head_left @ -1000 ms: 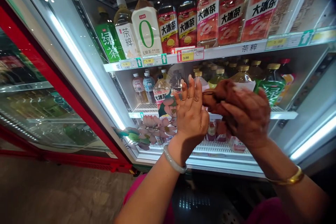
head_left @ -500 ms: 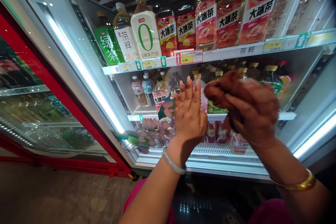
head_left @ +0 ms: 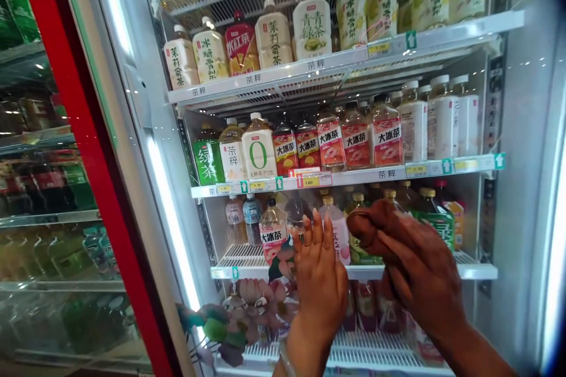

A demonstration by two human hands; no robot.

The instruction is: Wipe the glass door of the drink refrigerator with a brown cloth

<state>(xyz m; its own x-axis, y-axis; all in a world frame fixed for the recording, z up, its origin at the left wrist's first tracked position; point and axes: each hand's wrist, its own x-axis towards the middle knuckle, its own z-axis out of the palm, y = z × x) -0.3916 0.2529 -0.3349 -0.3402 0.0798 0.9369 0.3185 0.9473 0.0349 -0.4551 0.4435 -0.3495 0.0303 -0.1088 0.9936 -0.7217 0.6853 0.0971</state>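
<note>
Right hand (head_left: pixel 427 277) clutching a brown cloth (head_left: pixel 374 225)
Left of the cloth, left hand (head_left: pixel 321 283), fingers extended, palm unseen; behind the cloth, a partly covered bottle (head_left: pixel 360 251).

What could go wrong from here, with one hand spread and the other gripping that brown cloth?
The left hand, spread flat seemingly against the glass, might leave prints. Its fingers overlap the edge of the flower design, so if that is a sticker, they could lift it. The pale bangle on that wrist might knock the pane.
</note>
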